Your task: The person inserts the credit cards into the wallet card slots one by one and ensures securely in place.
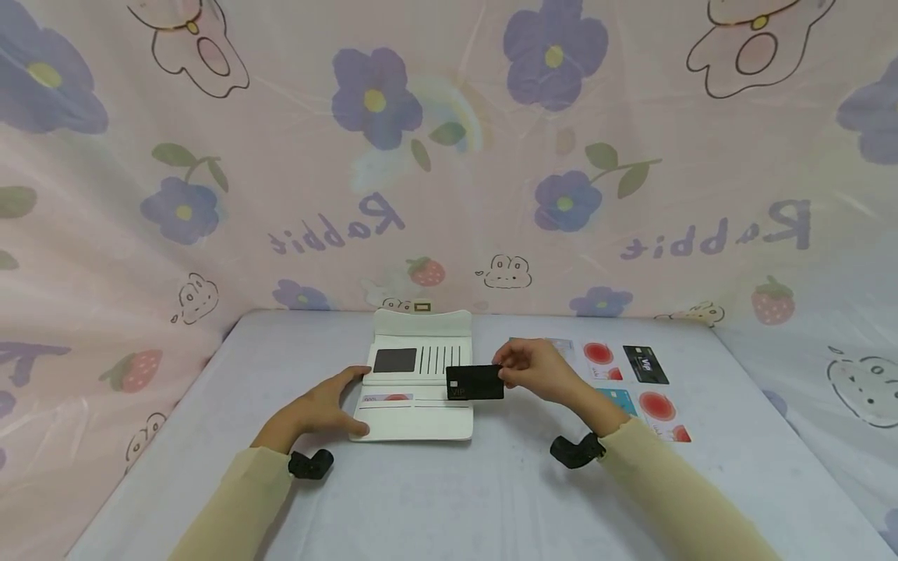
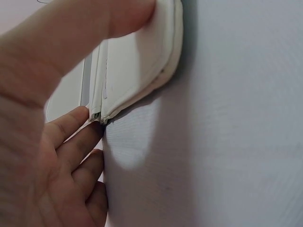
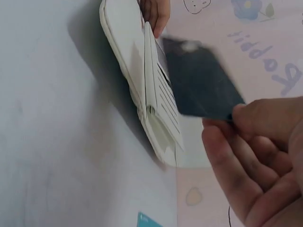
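Observation:
In the head view a white wallet (image 1: pixel 421 425) lies unfolded on the table, with a row of card slots, a dark window panel and a partly tucked card (image 1: pixel 387 397) in its lower pocket. My left hand (image 1: pixel 319 405) holds the wallet's left side; in the left wrist view the thumb (image 2: pixel 128 19) lies on the cover and the fingertips touch the edge. Between thumb and fingers, my right hand (image 1: pixel 536 370) pinches a black VIP card (image 1: pixel 475 383) by its right end. That card is over the wallet's right edge, and the right wrist view shows it raised above the slots.
To the right lie several loose cards: a black VIP card (image 1: pixel 645 365), two with red circles (image 1: pixel 599 354) (image 1: pixel 658 406), a blue card (image 1: pixel 617 399) partly behind the right wrist, and others behind the hand. A patterned curtain (image 1: pixel 449 195) surrounds the white table (image 1: pixel 421 506).

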Motion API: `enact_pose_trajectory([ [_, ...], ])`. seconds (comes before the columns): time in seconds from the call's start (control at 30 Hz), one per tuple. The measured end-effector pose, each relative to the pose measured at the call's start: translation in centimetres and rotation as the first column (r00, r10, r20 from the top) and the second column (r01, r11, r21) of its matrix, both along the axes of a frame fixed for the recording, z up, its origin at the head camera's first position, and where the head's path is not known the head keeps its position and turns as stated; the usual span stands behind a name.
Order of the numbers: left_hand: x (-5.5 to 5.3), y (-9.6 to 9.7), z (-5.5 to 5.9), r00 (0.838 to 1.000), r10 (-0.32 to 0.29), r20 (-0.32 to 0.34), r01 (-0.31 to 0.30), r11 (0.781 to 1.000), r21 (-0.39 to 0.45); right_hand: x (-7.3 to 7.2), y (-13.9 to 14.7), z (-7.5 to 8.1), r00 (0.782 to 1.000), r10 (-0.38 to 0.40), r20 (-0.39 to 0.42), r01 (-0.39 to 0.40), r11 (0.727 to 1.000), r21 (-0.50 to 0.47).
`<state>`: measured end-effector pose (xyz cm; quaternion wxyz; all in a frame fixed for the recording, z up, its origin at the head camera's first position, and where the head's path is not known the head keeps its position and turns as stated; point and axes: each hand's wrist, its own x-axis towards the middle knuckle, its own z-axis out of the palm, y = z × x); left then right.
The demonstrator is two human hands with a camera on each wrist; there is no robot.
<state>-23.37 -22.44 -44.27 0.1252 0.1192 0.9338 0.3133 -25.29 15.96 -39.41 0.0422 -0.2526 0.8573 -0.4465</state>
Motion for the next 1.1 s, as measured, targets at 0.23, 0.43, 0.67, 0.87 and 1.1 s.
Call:
enact_pose_trajectory([
  [0.23,0.0,0.0,0.1,1.000,0.002,-0.004,-0.002,1.000,0.003,0.0,-1.6,-0.3,1.000,-0.015,0.027,0.015,1.000,0.006],
  [0.43,0.0,0.0,0.2,1.000,0.006,0.003,-0.006,1.000,0.006,-0.1,-2.9,-0.4,0.999,-0.023,-0.030,0.024,0.999,0.034],
  [0.67,0.0,0.1,0.3,1.000,0.013,0.008,-0.013,1.000,-0.005,-0.1,-4.3,-0.7,1.000,-0.019,-0.022,0.019,1.000,-0.003],
  [0.87,-0.3,0.1,0.0,1.000,0.017,0.006,-0.017,1.000,-0.017,0.0,-5.8,-0.9,0.999,-0.039,0.022,0.040,0.998,-0.048],
  [1.1,-0.2,0.2,0.4,1.000,0.006,0.001,-0.006,1.000,-0.023,0.2,-7.6,-1.3,0.998,-0.042,0.052,0.046,0.996,-0.071],
])
